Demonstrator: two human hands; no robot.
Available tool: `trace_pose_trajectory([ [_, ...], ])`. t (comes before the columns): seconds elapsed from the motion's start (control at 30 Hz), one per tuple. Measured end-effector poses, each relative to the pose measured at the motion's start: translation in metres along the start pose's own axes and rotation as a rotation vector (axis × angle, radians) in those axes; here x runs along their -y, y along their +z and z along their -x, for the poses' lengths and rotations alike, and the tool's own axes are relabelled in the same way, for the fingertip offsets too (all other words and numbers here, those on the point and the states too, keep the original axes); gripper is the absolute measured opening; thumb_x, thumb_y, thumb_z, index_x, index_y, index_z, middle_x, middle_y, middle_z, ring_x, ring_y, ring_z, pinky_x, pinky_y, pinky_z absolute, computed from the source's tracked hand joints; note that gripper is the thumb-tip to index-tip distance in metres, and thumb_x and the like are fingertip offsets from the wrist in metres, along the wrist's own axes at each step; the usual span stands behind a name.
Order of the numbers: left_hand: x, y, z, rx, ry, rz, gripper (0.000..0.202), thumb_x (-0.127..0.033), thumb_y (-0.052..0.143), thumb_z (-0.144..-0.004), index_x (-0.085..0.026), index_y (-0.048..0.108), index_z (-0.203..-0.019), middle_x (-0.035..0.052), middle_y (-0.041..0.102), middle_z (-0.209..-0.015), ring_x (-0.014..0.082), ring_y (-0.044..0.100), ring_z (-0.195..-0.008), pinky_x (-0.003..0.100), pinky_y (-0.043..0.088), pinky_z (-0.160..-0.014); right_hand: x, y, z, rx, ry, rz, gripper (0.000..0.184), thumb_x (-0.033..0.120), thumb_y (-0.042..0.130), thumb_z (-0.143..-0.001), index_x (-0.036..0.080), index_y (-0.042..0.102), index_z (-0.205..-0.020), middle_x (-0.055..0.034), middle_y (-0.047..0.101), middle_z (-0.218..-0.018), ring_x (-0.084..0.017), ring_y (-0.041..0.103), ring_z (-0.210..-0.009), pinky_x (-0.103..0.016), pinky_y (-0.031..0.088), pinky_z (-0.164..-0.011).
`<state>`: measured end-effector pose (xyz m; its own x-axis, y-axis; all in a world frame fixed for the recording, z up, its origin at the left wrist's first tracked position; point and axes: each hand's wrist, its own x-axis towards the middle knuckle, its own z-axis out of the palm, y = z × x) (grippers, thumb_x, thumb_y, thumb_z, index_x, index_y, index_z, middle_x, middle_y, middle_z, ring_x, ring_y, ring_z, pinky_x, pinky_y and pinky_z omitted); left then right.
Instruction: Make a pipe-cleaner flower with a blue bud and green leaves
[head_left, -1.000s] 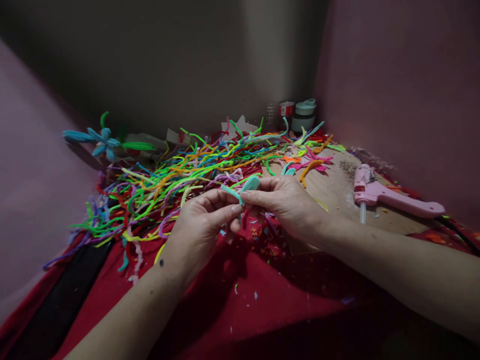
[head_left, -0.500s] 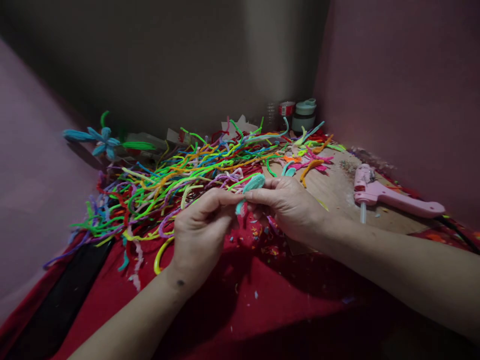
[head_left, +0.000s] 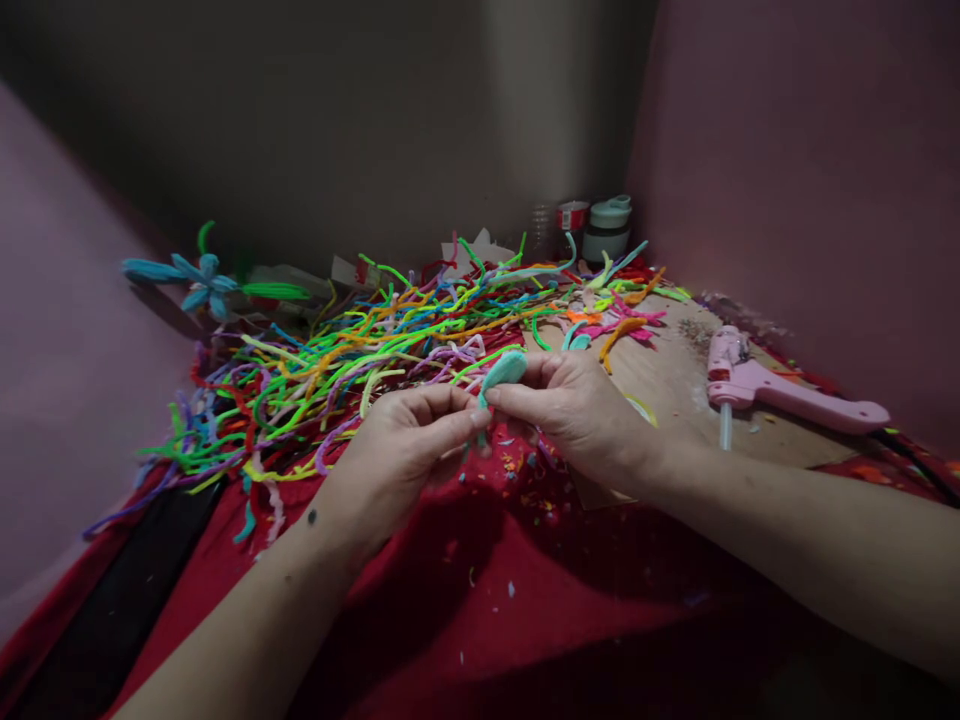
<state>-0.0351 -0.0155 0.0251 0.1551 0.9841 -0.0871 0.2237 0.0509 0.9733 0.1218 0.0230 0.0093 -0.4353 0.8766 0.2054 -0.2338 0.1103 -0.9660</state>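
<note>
Between my two hands is a turquoise pipe cleaner (head_left: 504, 371) bent into a flat petal-like loop that points up. My left hand (head_left: 409, 450) pinches its lower end between thumb and fingers. Just to the right, my right hand (head_left: 566, 405) grips the side of the loop with thumb and fingertips. Both hands are held above the red cloth (head_left: 480, 590). Behind them lies a heap of coloured pipe cleaners (head_left: 375, 350).
A pink hot glue gun (head_left: 787, 392) lies on a brown board (head_left: 667, 380) at the right. A blue pipe-cleaner flower (head_left: 206, 285) is at the back left. A lidded bottle (head_left: 607, 230) stands at the back. Small fibre scraps dot the cloth.
My left hand has turned and shifted slightly; its thumb now lies across the lower end of the pipe cleaner. The loop is tilted a little differently, and my right hand has barely moved.
</note>
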Motion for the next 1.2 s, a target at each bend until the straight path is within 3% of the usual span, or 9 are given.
trace_pose_trajectory([
  [0.1, 0.000, 0.004, 0.005, -0.136, 0.218, -0.389, 0.016, -0.026, 0.055, -0.082, -0.015, 0.057, -0.071, -0.0027, 0.050, -0.057, 0.0071, 0.040, -0.048, 0.020, 0.029, -0.045, -0.002, 0.001, 0.001, -0.019, 0.023, 0.021, 0.008, 0.012, 0.055, -0.070, 0.013, 0.060, -0.065, 0.0035, 0.053, -0.056, -0.005, 0.042, -0.049, -0.019, 0.031, -0.046],
  [0.23, 0.005, 0.009, 0.009, -0.388, 0.747, -1.197, 0.016, -0.019, 0.050, -0.084, -0.015, 0.059, -0.071, 0.0004, 0.056, -0.059, 0.0113, 0.049, -0.052, 0.024, 0.031, -0.049, -0.007, 0.003, -0.001, -0.035, 0.112, -0.111, 0.014, 0.015, 0.056, -0.070, 0.015, 0.052, -0.057, 0.0049, 0.047, -0.047, -0.006, 0.038, -0.041, -0.020, 0.029, -0.040],
  [0.3, 0.007, 0.010, 0.009, -0.449, 0.868, -1.455, 0.020, -0.019, 0.048, -0.085, -0.016, 0.060, -0.070, 0.0019, 0.057, -0.059, 0.0137, 0.051, -0.052, 0.027, 0.030, -0.049, -0.008, 0.004, -0.002, -0.021, 0.152, -0.173, 0.017, 0.017, 0.058, -0.069, 0.016, 0.050, -0.055, 0.0048, 0.046, -0.046, -0.007, 0.039, -0.039, -0.021, 0.029, -0.039],
  [0.37, 0.009, 0.010, 0.009, -0.485, 0.902, -1.548, 0.020, -0.019, 0.048, -0.085, -0.016, 0.060, -0.069, 0.0023, 0.057, -0.058, 0.0152, 0.051, -0.051, 0.028, 0.030, -0.048, -0.008, 0.004, -0.002, 0.007, 0.147, -0.172, 0.015, 0.018, 0.060, -0.070, 0.015, 0.052, -0.057, 0.0044, 0.048, -0.048, -0.007, 0.042, -0.042, -0.021, 0.032, -0.041],
  [0.53, 0.010, 0.009, 0.009, -0.508, 0.935, -1.523, 0.017, -0.017, 0.051, -0.084, -0.016, 0.058, -0.068, 0.0020, 0.058, -0.057, 0.0161, 0.054, -0.051, 0.029, 0.033, -0.049, -0.006, 0.003, -0.001, 0.037, 0.054, -0.128, 0.014, 0.024, 0.063, -0.072, 0.014, 0.057, -0.064, 0.0039, 0.051, -0.054, -0.007, 0.044, -0.049, -0.021, 0.035, -0.047],
  [0.67, 0.012, 0.009, 0.008, -0.486, 0.971, -1.530, 0.011, -0.016, 0.052, -0.083, -0.015, 0.060, -0.075, 0.0035, 0.062, -0.063, 0.0171, 0.057, -0.056, 0.029, 0.036, -0.053, -0.007, 0.003, -0.002, 0.011, 0.103, -0.159, 0.021, 0.026, 0.065, -0.070, 0.014, 0.054, -0.057, 0.0045, 0.048, -0.048, -0.007, 0.042, -0.042, -0.020, 0.032, -0.042],
  [0.77, 0.013, 0.007, 0.006, -0.476, 0.905, -1.367, 0.010, -0.017, 0.052, -0.084, -0.015, 0.059, -0.077, 0.0013, 0.062, -0.064, 0.0137, 0.057, -0.055, 0.025, 0.037, -0.052, -0.007, 0.003, -0.004, -0.003, 0.142, -0.163, 0.023, 0.028, 0.067, -0.068, 0.014, 0.053, -0.055, 0.0042, 0.048, -0.045, -0.007, 0.042, -0.040, -0.020, 0.032, -0.040],
  [1.0, 0.004, 0.005, 0.006, -0.325, 0.612, -0.948, 0.005, -0.020, 0.056, -0.082, -0.017, 0.060, -0.083, -0.0015, 0.063, -0.067, 0.0093, 0.057, -0.056, 0.019, 0.041, -0.054, -0.010, -0.002, -0.008, 0.019, 0.170, -0.164, 0.018, 0.024, 0.064, -0.070, 0.014, 0.055, -0.057, 0.0036, 0.050, -0.048, -0.007, 0.042, -0.040, -0.020, 0.032, -0.038],
  [1.2, 0.006, 0.005, 0.005, -0.321, 0.666, -0.950, 0.010, -0.017, 0.054, -0.082, -0.015, 0.061, -0.089, 0.0025, 0.067, -0.077, 0.0118, 0.061, -0.066, 0.021, 0.044, -0.061, -0.013, -0.003, -0.010, 0.008, 0.175, -0.216, 0.016, 0.022, 0.063, -0.069, 0.015, 0.054, -0.058, 0.0040, 0.050, -0.047, -0.007, 0.041, -0.038, -0.020, 0.030, -0.036],
])
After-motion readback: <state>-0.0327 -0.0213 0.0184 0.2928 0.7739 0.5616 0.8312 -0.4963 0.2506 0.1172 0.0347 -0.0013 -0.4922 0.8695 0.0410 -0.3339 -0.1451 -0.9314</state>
